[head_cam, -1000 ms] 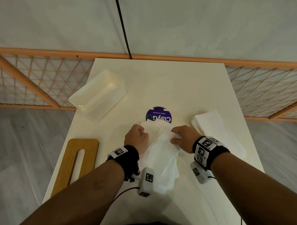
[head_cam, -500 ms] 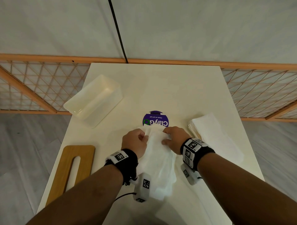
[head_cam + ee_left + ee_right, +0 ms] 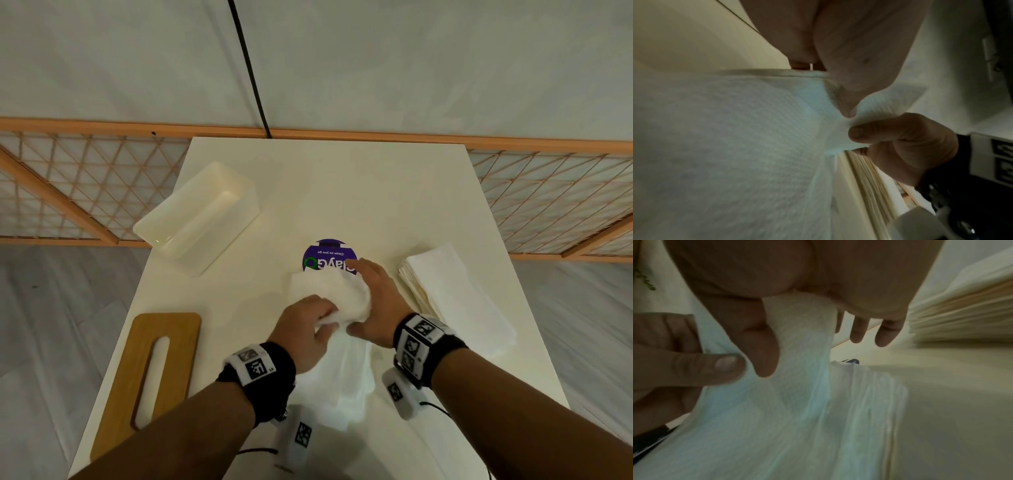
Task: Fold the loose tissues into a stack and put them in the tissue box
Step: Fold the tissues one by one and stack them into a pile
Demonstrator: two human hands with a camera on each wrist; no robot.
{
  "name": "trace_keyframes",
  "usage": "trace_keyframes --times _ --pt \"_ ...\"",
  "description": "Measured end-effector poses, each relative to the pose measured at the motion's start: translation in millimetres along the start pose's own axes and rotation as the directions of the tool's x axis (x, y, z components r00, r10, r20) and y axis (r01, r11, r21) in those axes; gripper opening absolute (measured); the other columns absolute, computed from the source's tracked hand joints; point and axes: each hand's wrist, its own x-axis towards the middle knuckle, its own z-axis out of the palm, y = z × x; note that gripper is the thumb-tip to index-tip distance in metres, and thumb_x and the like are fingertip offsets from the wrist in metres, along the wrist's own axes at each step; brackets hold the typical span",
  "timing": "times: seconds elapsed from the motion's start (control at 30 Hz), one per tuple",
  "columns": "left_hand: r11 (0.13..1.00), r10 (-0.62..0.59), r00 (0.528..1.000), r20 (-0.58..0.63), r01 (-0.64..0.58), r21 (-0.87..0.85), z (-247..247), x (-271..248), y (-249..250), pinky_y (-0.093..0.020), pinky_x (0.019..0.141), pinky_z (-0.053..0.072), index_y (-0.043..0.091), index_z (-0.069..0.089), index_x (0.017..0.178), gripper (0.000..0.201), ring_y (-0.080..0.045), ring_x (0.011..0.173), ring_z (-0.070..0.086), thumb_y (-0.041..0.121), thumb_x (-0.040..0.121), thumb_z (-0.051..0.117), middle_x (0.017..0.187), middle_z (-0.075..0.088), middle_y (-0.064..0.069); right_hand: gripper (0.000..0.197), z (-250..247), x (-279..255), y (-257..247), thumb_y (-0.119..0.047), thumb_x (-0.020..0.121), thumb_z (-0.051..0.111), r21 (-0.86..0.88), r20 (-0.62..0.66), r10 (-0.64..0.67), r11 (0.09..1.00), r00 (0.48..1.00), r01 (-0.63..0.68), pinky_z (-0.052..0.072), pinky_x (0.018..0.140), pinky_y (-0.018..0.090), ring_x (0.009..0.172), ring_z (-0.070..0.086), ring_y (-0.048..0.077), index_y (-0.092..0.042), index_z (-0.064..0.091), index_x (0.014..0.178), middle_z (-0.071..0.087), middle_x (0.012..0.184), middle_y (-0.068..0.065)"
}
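A white tissue (image 3: 330, 291) arches up off the table in the middle, on top of a loose pile of tissues (image 3: 346, 383). My left hand (image 3: 325, 320) pinches its edge between thumb and fingers (image 3: 857, 91). My right hand (image 3: 368, 301) pinches the same tissue (image 3: 803, 353) with its thumb (image 3: 764, 353), the other fingers stretched out over it. A folded stack of tissues (image 3: 452, 294) lies just right of my right hand. The white tissue box (image 3: 202, 216) stands open at the far left, with nothing in it.
A wooden lid (image 3: 150, 366) with a long slot lies near the table's left edge. A round purple pack (image 3: 327, 255) sits just beyond the tissue. A wooden lattice fence runs behind the table's (image 3: 342, 178) far edge.
Both hands held the tissue's far end near the purple pack. My left hand has drawn back towards me with the edge, and the tissue now arches up between the hands.
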Motion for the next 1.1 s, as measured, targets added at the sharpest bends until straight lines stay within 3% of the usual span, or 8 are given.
trace_keyframes --times 0.07,0.13,0.23,0.37,0.5,0.7,0.9,1.1 --pt "0.999 -0.026 0.998 0.056 0.027 -0.027 6 -7 1 -0.015 0.069 0.036 0.011 0.072 0.094 0.01 -0.003 0.074 0.048 0.018 0.087 0.074 0.087 0.065 0.005 0.06 -5 -6 5 -0.038 0.054 0.083 0.044 0.044 0.007 0.999 0.999 -0.009 0.046 0.108 0.043 0.129 0.052 0.013 -0.057 0.064 0.108 0.052 0.14 -0.019" --pt "0.981 -0.189 0.98 0.055 0.192 -0.04 7 -10 -1 -0.011 0.066 0.037 0.017 0.067 0.091 0.022 -0.004 0.072 0.053 0.027 0.08 0.084 0.085 0.063 0.01 0.026 -13 -8 4 -0.013 0.069 0.081 0.07 0.098 0.073 0.994 0.993 -0.08 0.057 0.095 0.041 0.103 0.068 0.011 -0.037 0.073 0.074 0.071 0.109 -0.015" --pt "0.871 -0.437 0.899 0.011 0.427 -0.242 2 -7 -7 -0.013 0.063 0.041 0.02 0.062 0.087 0.041 -0.01 0.072 0.058 0.042 0.062 0.086 0.082 0.064 0.005 0.02 -24 -10 2 -0.002 0.078 0.071 0.066 0.163 0.121 0.989 0.979 -0.133 0.059 0.069 0.025 0.074 0.068 0.014 -0.022 0.072 0.076 0.072 0.083 -0.001" --pt "0.656 -0.665 0.747 -0.028 0.565 -0.501 -4 2 -15 -0.032 0.068 0.049 0.017 0.065 0.082 0.017 -0.023 0.078 0.063 0.03 0.072 0.062 0.076 0.067 0.003 0.021 -29 -8 6 -0.005 0.076 0.068 0.064 0.172 0.205 0.974 0.963 -0.219 0.053 0.059 0.022 0.06 0.067 0.008 -0.023 0.071 0.066 0.07 0.061 -0.008" --pt "0.783 -0.619 0.784 -0.055 0.609 -0.123 -3 11 -13 -0.021 0.071 0.044 0.021 0.068 0.095 0.008 -0.013 0.086 0.064 0.022 0.087 0.067 0.087 0.067 0.01 0.024 -18 0 13 -0.008 0.081 0.065 0.033 0.143 0.232 0.971 0.962 -0.239 0.05 0.068 0.025 0.076 0.068 0.015 -0.03 0.065 0.072 0.069 0.075 -0.01" --pt "0.783 -0.622 0.783 -0.022 0.62 -0.051 5 21 -9 -0.023 0.08 0.047 0.02 0.071 0.097 0.015 -0.016 0.096 0.065 0.032 0.09 0.066 0.091 0.069 0.008 0.033 -8 11 10 -0.014 0.089 0.068 0.001 0.087 0.22 0.975 0.972 -0.221 0.052 0.092 0.034 0.103 0.065 0.023 -0.023 0.063 0.12 0.068 0.115 0.001" --pt "0.787 -0.617 0.787 0.017 0.617 -0.005 7 24 -1 -0.03 0.075 0.049 0.014 0.066 0.095 0.041 -0.02 0.09 0.065 0.052 0.083 0.075 0.085 0.065 0.005 0.044 -6 18 5 -0.018 0.089 0.073 0.015 0.055 0.283 0.959 0.958 -0.284 0.042 0.078 0.025 0.091 0.057 0.016 -0.023 0.054 0.128 0.058 0.105 -0.007" --pt "0.804 -0.593 0.803 0.061 0.595 -0.005 11 24 -2 -0.022 0.066 0.043 0.021 0.059 0.088 0.019 -0.019 0.085 0.062 0.027 0.085 0.078 0.081 0.06 0.008 0.052 -4 15 3 -0.022 0.082 0.08 0.01 0.084 0.327 0.944 0.941 -0.329 0.045 0.067 0.02 0.079 0.055 0.005 -0.023 0.052 0.127 0.057 0.103 -0.006"
